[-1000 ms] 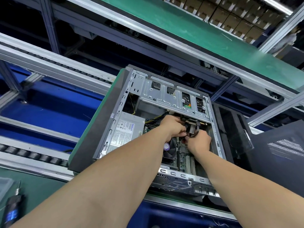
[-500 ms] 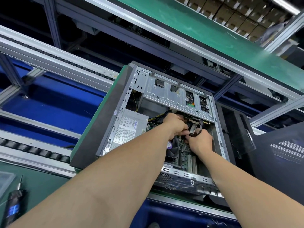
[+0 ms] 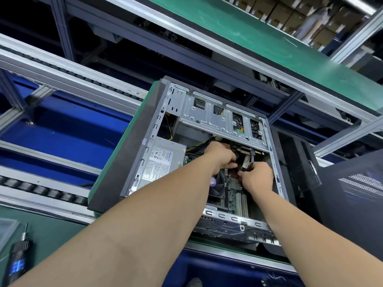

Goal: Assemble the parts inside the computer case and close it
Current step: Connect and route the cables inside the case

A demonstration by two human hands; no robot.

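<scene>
Finds the computer case (image 3: 149, 150) lying on its side, open face up, on a green-matted surface (image 3: 51, 230) beside a roller conveyor (image 3: 41, 190). Notes both hands inside the case, below the silver drive cage (image 3: 209, 121) and over the motherboard (image 3: 234, 183). Records the left hand (image 3: 220, 156) and the right hand (image 3: 257, 177) knuckles up, nearly touching, fingers curled tight on the cables (image 3: 246, 161) running down from the cage; cannot tell which connector is held. Locates the power supply (image 3: 163, 162) in the case's left corner; reads its grey label only as rows of fine print with a blue brand word, not legible. Sees a round purple sticker (image 3: 213, 181) on the cooler fan (image 3: 220, 188), text unreadable. Logs an electric screwdriver (image 3: 17, 259) with a blue display on the surface at lower left, and a black side panel (image 3: 356, 193) with a perforated vent right of the case.
</scene>
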